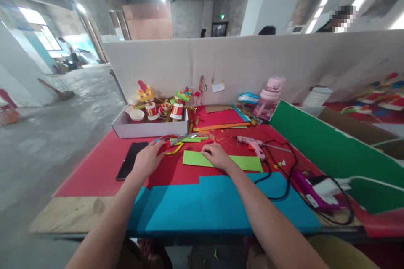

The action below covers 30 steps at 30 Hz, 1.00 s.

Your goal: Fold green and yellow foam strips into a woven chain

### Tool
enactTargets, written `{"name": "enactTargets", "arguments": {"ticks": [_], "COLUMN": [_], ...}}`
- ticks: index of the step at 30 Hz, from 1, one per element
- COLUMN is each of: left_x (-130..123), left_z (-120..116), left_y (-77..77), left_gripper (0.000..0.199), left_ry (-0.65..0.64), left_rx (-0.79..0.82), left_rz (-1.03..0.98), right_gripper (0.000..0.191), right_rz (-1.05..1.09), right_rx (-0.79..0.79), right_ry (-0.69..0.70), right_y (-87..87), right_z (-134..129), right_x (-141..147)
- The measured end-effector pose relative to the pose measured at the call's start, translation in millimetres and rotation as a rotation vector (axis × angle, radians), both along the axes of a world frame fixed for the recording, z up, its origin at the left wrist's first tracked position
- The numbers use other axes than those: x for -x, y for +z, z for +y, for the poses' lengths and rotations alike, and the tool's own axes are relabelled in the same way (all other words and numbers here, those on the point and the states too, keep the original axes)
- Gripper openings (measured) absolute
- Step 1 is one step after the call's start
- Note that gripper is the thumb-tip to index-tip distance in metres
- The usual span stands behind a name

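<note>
My left hand (147,158) has its fingers closed round the handle end of a pair of scissors (186,137), whose metal blades point right. Just below the blades lies a yellow-handled tool (176,149). A black phone (128,163) is partly behind my left wrist. My right hand (216,155) is over a light green strip (244,163), with fingers curled together at its upper edge. The strip lies flat on the red table cover (91,168), above a blue sheet (189,208). Narrower green strips (202,139) lie behind my hands.
A white box (151,129) with decorated cup figures stands at the back left. To the right are a pink glue gun (251,142), black cable, a purple power strip (318,193) and a green-sided box (328,151). A white partition (170,62) rises behind.
</note>
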<state>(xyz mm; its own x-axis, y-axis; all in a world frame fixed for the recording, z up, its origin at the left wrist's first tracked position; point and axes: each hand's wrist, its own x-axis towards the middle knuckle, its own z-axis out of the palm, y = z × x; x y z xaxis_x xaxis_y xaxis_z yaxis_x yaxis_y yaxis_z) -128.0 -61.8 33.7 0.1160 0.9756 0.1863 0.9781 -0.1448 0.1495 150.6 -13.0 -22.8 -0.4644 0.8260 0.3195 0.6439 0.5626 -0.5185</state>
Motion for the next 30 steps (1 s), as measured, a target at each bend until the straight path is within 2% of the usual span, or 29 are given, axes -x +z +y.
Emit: {"name": "enactTargets", "arguments": {"ticks": [9,15,21,24,27,30], "left_x": [-2,3,5,5,7,10], "left_z": [0,1,3,3,3,4], "left_y": [-7.8,-11.1,-14.7,-14.9,-16.0,-18.1], "left_gripper": [0.038,0.039,0.036,0.034,0.033,0.034], "left_ry": [-0.065,-0.215,-0.281,-0.339,-0.357,-0.354], "left_rx": [0.070,0.147,0.136,0.126,0.129,0.120], "left_rz": [0.080,0.061,0.024,0.012,0.025,0.058], "right_gripper": [0.020,0.019,0.012,0.023,0.033,0.041], "right_rz": [0.056,0.079,0.104,0.137,0.067,-0.121], "right_rx": [-0.004,-0.029,-0.107,-0.178,-0.134,-0.046], "right_ry": [-0.041,-0.062,-0.110,0.042,0.220,0.226], "right_y": [0.6,-8.6,-13.2,-11.0,-10.3,-11.2], "right_z": [0,2,-1,-5,-9,-12], "right_x": [0,0,2,6,12,17]}}
